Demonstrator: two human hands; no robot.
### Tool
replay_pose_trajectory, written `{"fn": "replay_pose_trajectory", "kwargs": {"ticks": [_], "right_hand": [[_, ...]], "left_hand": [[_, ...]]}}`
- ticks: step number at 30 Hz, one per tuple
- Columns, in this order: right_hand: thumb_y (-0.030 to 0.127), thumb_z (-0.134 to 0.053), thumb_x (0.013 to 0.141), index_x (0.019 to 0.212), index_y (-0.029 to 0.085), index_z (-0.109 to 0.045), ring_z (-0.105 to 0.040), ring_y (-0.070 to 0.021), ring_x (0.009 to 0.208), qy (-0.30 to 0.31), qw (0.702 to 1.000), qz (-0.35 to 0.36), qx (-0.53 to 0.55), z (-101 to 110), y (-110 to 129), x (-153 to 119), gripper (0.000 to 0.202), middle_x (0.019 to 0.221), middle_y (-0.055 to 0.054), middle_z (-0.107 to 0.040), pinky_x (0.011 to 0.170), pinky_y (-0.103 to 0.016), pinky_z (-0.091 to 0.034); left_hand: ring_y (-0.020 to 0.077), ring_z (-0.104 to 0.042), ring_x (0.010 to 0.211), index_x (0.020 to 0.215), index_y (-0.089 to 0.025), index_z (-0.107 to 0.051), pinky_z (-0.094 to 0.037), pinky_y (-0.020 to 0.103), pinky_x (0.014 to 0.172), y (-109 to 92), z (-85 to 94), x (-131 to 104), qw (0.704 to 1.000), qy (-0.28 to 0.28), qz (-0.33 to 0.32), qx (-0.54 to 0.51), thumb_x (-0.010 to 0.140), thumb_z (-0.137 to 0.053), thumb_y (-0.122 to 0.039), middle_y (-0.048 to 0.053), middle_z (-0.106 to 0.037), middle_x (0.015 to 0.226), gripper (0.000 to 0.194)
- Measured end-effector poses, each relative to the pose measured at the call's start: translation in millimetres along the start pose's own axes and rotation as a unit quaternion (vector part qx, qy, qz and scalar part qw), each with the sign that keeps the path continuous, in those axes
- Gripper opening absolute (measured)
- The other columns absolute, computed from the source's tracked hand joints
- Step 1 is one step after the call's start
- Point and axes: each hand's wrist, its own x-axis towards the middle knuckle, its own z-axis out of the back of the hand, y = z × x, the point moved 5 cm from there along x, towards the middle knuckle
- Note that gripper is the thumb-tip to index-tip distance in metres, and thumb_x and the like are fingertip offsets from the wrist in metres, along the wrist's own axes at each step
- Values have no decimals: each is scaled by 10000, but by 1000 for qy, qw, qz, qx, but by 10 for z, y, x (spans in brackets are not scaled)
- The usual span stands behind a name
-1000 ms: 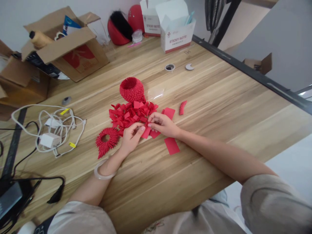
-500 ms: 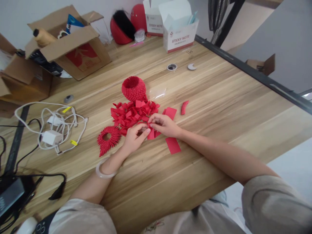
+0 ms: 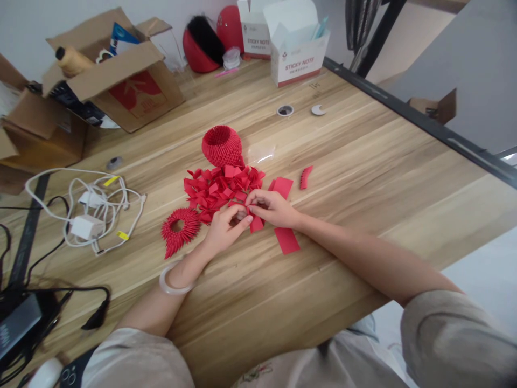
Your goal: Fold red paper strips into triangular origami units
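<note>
My left hand (image 3: pixel 224 227) and my right hand (image 3: pixel 275 209) meet over the table, fingertips pinched together on a small piece of red paper, mostly hidden by the fingers. Just behind them lies a heap of folded red paper pieces (image 3: pixel 214 188). A round red bowl shape (image 3: pixel 222 146) made of such pieces stands behind the heap. To the left of my left hand is a red ring with a pointed end (image 3: pixel 189 230). Flat red paper sheets (image 3: pixel 286 241) lie beside and under my right hand. A short curved red strip (image 3: pixel 306 177) rests farther right.
White cables with adapters (image 3: pixel 86 227) lie tangled on the left of the wooden table (image 3: pixel 363 178). An open cardboard box (image 3: pixel 125 86) and sticky note boxes (image 3: pixel 299 54) stand at the back. A black device (image 3: pixel 24 323) sits at the lower left.
The fingertips of my left hand have shifted slightly to the right. The red paper showing below the fingers has changed in outline; the other things stay in place.
</note>
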Motion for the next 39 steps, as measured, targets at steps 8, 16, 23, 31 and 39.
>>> {"fn": "replay_pose_trajectory", "kwargs": {"ticks": [8,16,23,31,39], "right_hand": [[244,-526,837,857,145,-526,-471,-76,609,1,1000,-2,-3,-1,17,2,102,673,24,-513,608,-209,-409],[239,-527,840,857,152,-522,-472,-80,606,3,1000,-8,-2,0,9,-8,89,670,24,-515,612,-213,-418],[247,-523,840,851,146,-518,-468,-85,607,5,1000,-8,-2,0,21,-2,102,670,18,-509,609,-219,-410],[238,-527,837,856,149,-522,-466,-79,603,5,1000,-10,-1,-5,16,-6,91,666,26,-500,604,-211,-405],[230,-528,836,855,147,-525,-476,-84,612,4,1000,-10,-3,1,28,-7,85,676,20,-510,613,-216,-418]], "left_hand": [[99,-579,617,860,-143,-616,-459,184,583,-17,7,6,1000,1,-8,3,856,-580,-356,11,-655,705,216],[108,-570,621,851,-150,-612,-454,196,585,-28,5,4,1000,3,-1,7,853,-574,-380,13,-648,704,233],[106,-555,611,847,-146,-608,-442,196,579,-20,0,8,1000,6,2,6,856,-568,-389,12,-636,692,246],[103,-545,609,843,-143,-603,-435,194,578,-26,2,3,1000,7,-1,7,860,-567,-382,11,-626,688,242],[111,-554,625,832,-146,-603,-443,203,594,-30,8,11,1000,7,-5,13,858,-571,-382,18,-631,697,239]]}}
